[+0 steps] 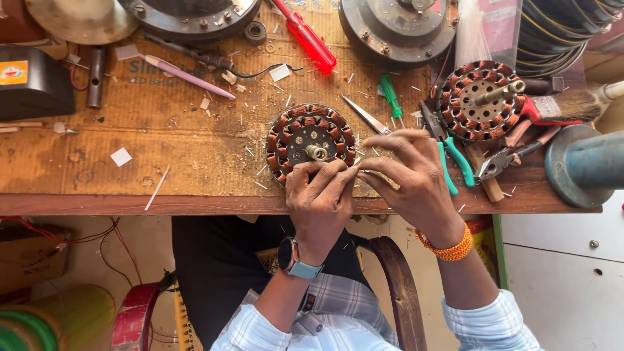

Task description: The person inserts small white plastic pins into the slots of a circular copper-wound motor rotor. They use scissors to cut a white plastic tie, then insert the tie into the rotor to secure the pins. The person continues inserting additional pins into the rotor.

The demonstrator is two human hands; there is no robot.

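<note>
A round fan stator [311,141] wound with copper coils lies on the cardboard-covered workbench [188,162] near its front edge. My left hand [320,198] rests against the stator's near rim, fingers curled and pinching a thin pale sliver at its right side. My right hand [409,179] meets it from the right, thumb and forefinger pinched on the same sliver by the coils. What exactly the sliver is stays too small to tell. A watch sits on my left wrist, an orange bead band on my right.
A second wound stator [480,99] lies at the right, with green-handled pliers [448,153], a brush [562,107] and a blue-grey cylinder [585,162]. Further back lie a red screwdriver [309,39], a green screwdriver [390,94], a pink pen [185,76] and grey motor housings [396,26].
</note>
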